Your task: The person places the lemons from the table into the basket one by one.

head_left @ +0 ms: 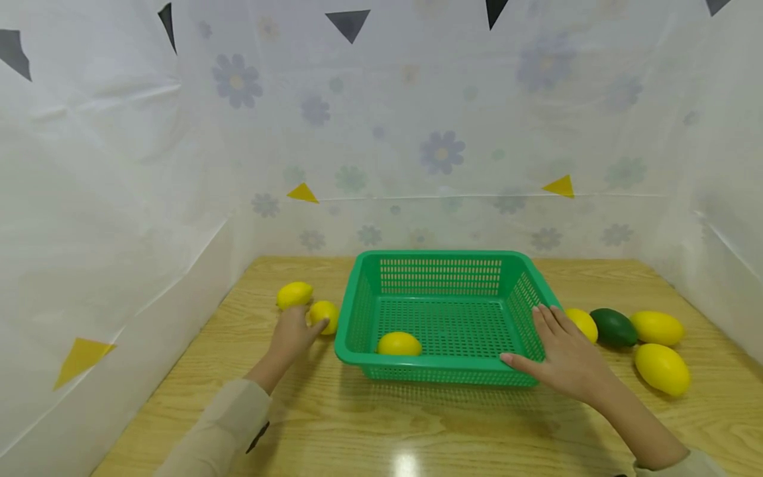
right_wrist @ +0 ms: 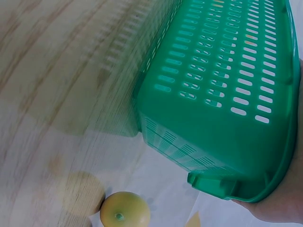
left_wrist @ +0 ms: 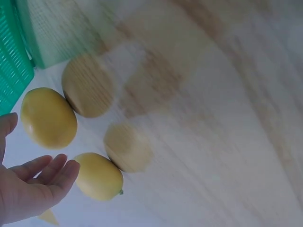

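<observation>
A green plastic basket (head_left: 441, 371) stands on the table, with one lemon (head_left: 399, 344) inside by its front wall. Left of the basket lie two more lemons, a farther one (head_left: 295, 295) and one close to the basket (head_left: 324, 318). My left hand (head_left: 292, 336) reaches over them, thumb apart from the fingers. In the left wrist view its fingertips (left_wrist: 71, 169) are right at the stemmed lemon (left_wrist: 100, 177), and nothing is in its grasp. My right hand (head_left: 566, 358) rests on the basket's right front corner, fingers straight along the rim; the rim hides most of it in the right wrist view.
Right of the basket sit a lemon (head_left: 583, 324), a dark green avocado-like fruit (head_left: 614, 328) and two larger yellow fruits, one behind (head_left: 657, 328) and one in front (head_left: 662, 369). White patterned sheeting (head_left: 381, 132) encloses the wooden table (head_left: 417, 424) at the back and sides.
</observation>
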Motion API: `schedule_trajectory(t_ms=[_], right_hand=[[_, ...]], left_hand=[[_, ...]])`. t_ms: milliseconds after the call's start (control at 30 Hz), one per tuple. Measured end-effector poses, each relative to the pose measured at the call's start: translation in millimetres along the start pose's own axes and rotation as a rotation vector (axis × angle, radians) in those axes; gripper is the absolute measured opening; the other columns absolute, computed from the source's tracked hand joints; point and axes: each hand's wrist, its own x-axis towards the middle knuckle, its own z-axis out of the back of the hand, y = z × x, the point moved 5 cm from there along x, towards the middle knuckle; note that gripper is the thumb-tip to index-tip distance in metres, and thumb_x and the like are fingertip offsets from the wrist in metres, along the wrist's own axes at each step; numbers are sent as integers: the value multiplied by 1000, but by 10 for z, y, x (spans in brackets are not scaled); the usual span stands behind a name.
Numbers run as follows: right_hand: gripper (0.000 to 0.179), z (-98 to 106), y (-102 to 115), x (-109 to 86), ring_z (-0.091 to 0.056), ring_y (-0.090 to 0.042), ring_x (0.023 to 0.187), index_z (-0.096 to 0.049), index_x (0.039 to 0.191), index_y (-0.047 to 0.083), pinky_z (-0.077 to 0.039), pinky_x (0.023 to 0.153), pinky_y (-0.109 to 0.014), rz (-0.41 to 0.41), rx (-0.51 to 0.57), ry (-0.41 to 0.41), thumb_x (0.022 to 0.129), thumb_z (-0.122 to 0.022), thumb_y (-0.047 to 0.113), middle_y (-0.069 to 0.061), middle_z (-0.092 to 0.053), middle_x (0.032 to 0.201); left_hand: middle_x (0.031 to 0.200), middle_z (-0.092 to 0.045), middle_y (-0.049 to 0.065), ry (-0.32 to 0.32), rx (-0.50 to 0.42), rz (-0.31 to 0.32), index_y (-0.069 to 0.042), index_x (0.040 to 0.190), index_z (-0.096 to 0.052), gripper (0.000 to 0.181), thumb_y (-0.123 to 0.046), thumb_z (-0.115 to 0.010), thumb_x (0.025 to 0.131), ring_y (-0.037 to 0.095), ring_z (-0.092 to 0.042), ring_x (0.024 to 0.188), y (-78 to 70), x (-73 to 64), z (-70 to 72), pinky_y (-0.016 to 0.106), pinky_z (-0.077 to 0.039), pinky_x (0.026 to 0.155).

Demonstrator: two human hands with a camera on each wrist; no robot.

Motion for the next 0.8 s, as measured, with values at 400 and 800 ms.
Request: schedule_trajectory(t_ms=[400, 800], right_hand=[[100, -8, -15, -3, -15, -52, 135, -20, 142, -14, -17, 106, -64, -6, 4, 5, 84, -53, 61, -36, -18, 147], [100, -22, -20, 8, -15, -52, 135, -21, 142, -14, -18, 105, -64, -4, -4, 6, 84, -53, 61, -36, -18, 147]], left_hand=[[49, -34, -3, 10, 6, 130, 3, 77, -58, 39, -35, -64, 86, 9, -31, 43, 8, -30, -75, 18, -30, 40], [60, -41, 2, -20, 12, 210, 3, 81, -56, 41, -37, -64, 84, 13, -40, 53, -10, 29, -136, 21, -34, 45]])
